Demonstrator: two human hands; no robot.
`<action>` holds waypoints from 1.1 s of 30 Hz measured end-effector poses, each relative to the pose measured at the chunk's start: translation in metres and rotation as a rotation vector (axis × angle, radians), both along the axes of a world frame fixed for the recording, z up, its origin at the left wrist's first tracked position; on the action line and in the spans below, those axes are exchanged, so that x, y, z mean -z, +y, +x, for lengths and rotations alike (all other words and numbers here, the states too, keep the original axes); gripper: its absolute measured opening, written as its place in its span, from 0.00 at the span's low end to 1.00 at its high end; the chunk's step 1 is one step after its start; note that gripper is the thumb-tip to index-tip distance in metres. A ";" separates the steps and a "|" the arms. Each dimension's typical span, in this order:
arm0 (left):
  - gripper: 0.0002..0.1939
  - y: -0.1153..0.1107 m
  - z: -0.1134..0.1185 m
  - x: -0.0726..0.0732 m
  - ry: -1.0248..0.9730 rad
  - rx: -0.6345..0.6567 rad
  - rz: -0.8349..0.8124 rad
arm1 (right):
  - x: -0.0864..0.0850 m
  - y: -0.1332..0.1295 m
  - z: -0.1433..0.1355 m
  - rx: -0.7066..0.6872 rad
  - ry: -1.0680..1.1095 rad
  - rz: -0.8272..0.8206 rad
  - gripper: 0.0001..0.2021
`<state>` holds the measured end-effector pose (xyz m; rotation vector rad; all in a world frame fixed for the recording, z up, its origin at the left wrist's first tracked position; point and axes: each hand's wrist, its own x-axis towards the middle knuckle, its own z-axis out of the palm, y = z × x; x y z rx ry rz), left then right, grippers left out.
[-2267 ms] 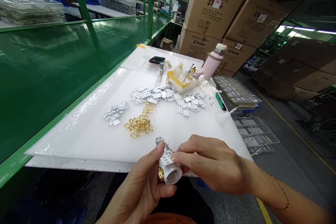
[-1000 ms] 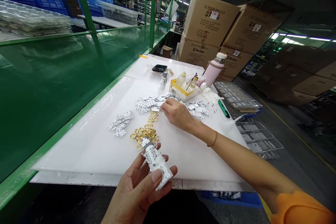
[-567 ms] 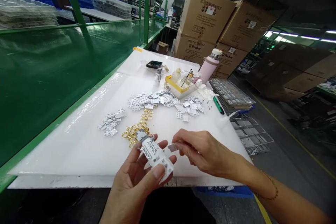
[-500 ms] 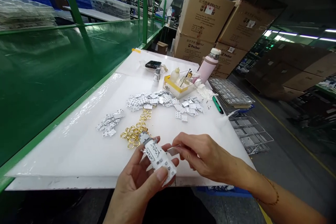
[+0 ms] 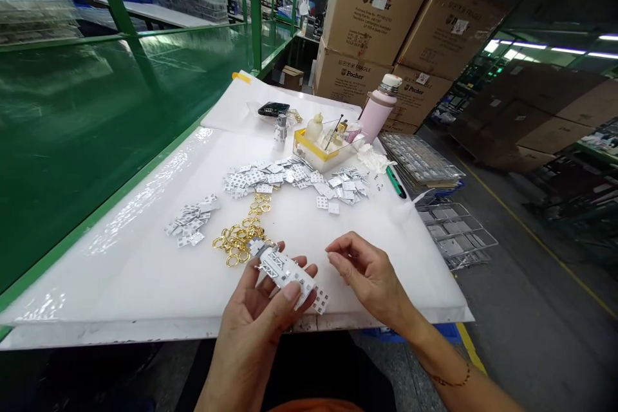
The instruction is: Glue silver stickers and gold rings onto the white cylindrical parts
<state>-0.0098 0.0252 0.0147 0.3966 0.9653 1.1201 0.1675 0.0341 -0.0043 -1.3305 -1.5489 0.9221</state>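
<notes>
My left hand (image 5: 263,315) is closed around a white and grey model cylinder (image 5: 282,269), gripped between thumb and fingers and tilted with its grey end up to the left. Lattice frames and small square details mark its side. At its lower right end sits a small white plate with square dark spots (image 5: 320,300), next to my left fingertips; whether it is joined to the model I cannot tell. My right hand (image 5: 369,277) hovers just right of the model, thumb and forefinger tips close together, and nothing shows between them. Gold rings (image 5: 239,238) lie in a pile beyond the model.
White plates (image 5: 261,177) are heaped across the table, with a smaller heap (image 5: 192,220) at left. Behind stand a yellow-edged tray (image 5: 316,153) of bottles, a pink flask (image 5: 379,109), a second model (image 5: 280,130) and a black object (image 5: 273,109). A green marker (image 5: 396,182) lies at right.
My right hand has moved right, away from the model, and the small plate it was pinching is out of its fingers. A spotted plate now shows at the model's lower end.
</notes>
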 end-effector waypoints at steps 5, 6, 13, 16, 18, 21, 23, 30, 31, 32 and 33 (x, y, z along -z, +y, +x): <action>0.33 -0.002 -0.003 -0.002 0.014 -0.017 -0.017 | 0.004 -0.016 0.016 -0.172 -0.209 0.166 0.06; 0.32 -0.002 -0.003 -0.004 0.025 -0.032 -0.022 | 0.004 -0.017 0.017 -0.253 -0.287 0.216 0.08; 0.33 -0.002 -0.007 -0.013 -0.011 -0.038 -0.028 | -0.005 -0.014 0.003 -0.414 -0.763 0.361 0.10; 0.36 -0.003 -0.013 -0.011 -0.013 -0.013 -0.056 | -0.010 -0.013 0.006 -0.482 -0.795 0.340 0.09; 0.39 -0.004 -0.017 -0.008 0.003 0.018 -0.072 | -0.012 -0.010 0.012 -0.531 -0.819 0.353 0.14; 0.41 -0.005 -0.021 -0.004 0.025 0.058 -0.091 | -0.011 0.001 0.020 -0.597 -0.901 0.451 0.17; 0.43 -0.006 -0.023 -0.002 0.044 0.069 -0.096 | -0.009 0.011 0.021 -0.615 -0.938 0.550 0.12; 0.47 -0.006 -0.032 -0.002 0.008 -0.002 -0.100 | -0.008 0.029 0.010 -0.694 -0.935 0.774 0.08; 0.46 -0.006 -0.034 -0.003 0.003 -0.010 -0.098 | -0.009 0.029 0.009 -0.708 -0.935 0.783 0.08; 0.44 -0.006 -0.035 -0.003 -0.001 -0.011 -0.099 | -0.010 0.028 0.007 -0.721 -0.935 0.787 0.08; 0.44 -0.006 -0.036 -0.003 -0.008 -0.009 -0.099 | -0.010 0.027 0.006 -0.732 -0.934 0.790 0.07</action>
